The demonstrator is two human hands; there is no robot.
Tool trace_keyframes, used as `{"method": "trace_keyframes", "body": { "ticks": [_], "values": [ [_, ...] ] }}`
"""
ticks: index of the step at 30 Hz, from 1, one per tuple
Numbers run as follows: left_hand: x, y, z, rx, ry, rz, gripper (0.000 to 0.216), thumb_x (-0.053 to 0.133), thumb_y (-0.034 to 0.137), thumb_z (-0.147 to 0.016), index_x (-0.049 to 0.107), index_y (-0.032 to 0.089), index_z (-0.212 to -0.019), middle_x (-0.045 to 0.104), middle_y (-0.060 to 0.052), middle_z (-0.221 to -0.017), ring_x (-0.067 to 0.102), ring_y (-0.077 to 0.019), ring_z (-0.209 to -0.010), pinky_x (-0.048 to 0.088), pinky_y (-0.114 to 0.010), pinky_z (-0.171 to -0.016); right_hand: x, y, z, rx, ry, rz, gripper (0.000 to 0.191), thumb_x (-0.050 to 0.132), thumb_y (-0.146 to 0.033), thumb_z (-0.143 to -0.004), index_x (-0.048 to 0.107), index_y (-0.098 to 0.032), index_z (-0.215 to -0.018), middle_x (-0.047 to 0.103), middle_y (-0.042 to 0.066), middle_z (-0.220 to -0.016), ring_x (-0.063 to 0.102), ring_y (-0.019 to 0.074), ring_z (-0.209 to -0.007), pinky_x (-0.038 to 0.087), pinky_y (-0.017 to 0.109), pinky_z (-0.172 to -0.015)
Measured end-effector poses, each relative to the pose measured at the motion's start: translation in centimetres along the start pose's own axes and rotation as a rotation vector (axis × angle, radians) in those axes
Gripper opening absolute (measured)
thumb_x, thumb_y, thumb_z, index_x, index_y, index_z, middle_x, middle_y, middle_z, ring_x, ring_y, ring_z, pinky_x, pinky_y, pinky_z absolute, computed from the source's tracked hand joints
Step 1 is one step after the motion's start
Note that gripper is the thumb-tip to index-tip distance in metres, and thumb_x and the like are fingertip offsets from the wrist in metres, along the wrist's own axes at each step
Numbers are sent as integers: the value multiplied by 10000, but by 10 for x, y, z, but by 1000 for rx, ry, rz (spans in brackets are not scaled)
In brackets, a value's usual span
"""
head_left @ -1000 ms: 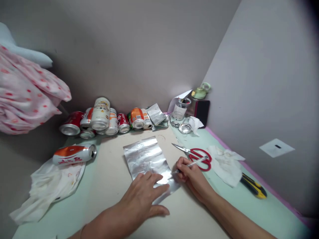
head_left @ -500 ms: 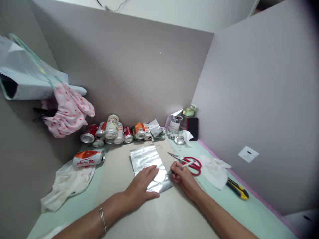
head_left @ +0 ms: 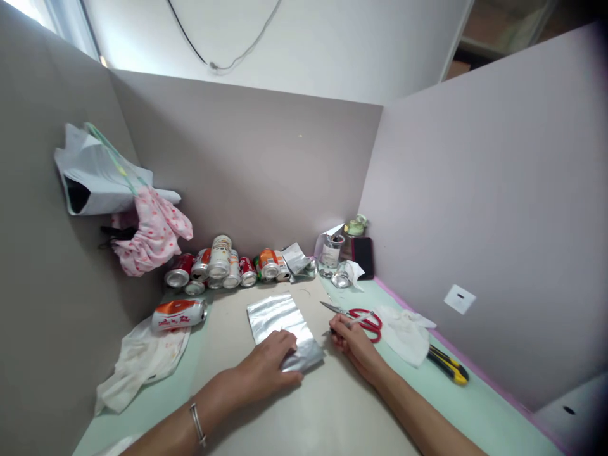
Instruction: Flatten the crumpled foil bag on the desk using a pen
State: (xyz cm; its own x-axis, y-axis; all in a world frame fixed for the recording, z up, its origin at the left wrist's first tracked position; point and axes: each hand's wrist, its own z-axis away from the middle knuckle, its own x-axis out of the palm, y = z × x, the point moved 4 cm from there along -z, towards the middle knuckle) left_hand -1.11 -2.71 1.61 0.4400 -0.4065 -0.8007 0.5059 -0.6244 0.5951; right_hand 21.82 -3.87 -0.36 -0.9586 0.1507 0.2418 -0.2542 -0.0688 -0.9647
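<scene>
Silver rectangular metal sheet (head_left: 276,315), already flat, is lying before the back edge of the pale-green counter (head_left: 475,405), loosely spread left hand (head_left: 270,361) resting on it, right hand (head_left: 351,339) holding a slender clear pen (head_left: 361,318), marks being indiscernible.

Head-worn view, forward and downward

A: Foil sheet (head_left: 270,313)?
B: Mid-frame on mat (head_left: 351,418), left hand (head_left: 270,361) on top.
A: Scissors (head_left: 348,312)?
B: Right of sheet, just behind right hand (head_left: 349,341).
A: Cans (head_left: 220,258)?
B: Behind sheet, along back panel (head_left: 247,158). Cutter (head_left: 449,366) right, on counter (head_left: 477,418).
</scene>
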Motion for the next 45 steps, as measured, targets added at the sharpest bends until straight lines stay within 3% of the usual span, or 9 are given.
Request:
{"method": "trace_keyframes", "body": {
  "ticks": [7,12,15,21,26,30,34,38,45],
  "values": [
    [-17,22,8,-18,34,102,91,571,236,-866,601,203,-787,649,-51,-841,585,-222,-796,449,-333,-805,-3,-3,0,-58,35,22,534,920,-577,-652,536,-204,-659,503,-65,-525,365,82,-472,237,210,-470],
    [-65,49,21,3,152,456,359,534,552,-929,563,204,-844,661,-58,-953,598,-190,-828,461,-269,-721,-23,-18,-9,-173,134,0,547,928,-627,-624,589,-200,-670,523,-56,-528,372,86,-462,262,212,-448],
    [-80,43,21,-96,272,831,531,729,685,-783,504,204,-787,589,-4,-806,528,-143,-725,423,-242,-678,-43,-34,-15,-255,220,-38,531,930,-638,-619,638,-207,-722,579,-32,-570,387,96,-452,273,223,-414],
    [-39,-10,-10,-288,311,935,689,834,780,-569,481,206,-717,496,45,-636,413,-103,-576,294,-214,-545,-70,-82,-20,-402,365,-125,575,980,-624,-525,677,-220,-802,607,-23,-683,419,100,-501,365,236,-406],
    [-6,-41,-22,-373,278,875,634,868,695,-536,470,214,-642,446,72,-572,362,-95,-559,247,-228,-536,-30,-108,-28,-367,237,-78,482,970,-564,-628,693,-206,-791,604,-26,-657,432,95,-523,369,207,-426],
    [-1,-49,-21,-414,214,818,516,816,595,-597,463,224,-657,398,101,-545,321,-92,-549,251,-232,-544,33,-86,-34,-236,-12,-36,430,938,-547,-708,677,-212,-777,556,-61,-543,426,89,-482,371,204,-452],
    [-3,-54,-17,-460,122,748,405,736,533,-660,472,230,-706,415,105,-546,344,-98,-522,257,-235,-533,78,-24,-39,0,-237,-21,472,951,-553,-676,658,-186,-723,565,-44,-481,456,98,-429,341,216,-429],
    [-9,-57,-11,-513,27,641,341,722,449,-709,458,237,-678,468,85,-530,406,-122,-504,263,-248,-520,83,19,-45,156,-261,-89,528,932,-588,-685,584,-191,-723,547,-63,-490,383,60,-414,278,193,-433],
    [-10,-55,-8,-578,29,540,337,742,428,-743,466,236,-726,489,93,-595,432,-133,-590,286,-263,-563,76,21,-46,269,-244,-149,497,948,-525,-713,586,-187,-755,571,-62,-525,410,55,-447,277,184,-456]
  ]
}}
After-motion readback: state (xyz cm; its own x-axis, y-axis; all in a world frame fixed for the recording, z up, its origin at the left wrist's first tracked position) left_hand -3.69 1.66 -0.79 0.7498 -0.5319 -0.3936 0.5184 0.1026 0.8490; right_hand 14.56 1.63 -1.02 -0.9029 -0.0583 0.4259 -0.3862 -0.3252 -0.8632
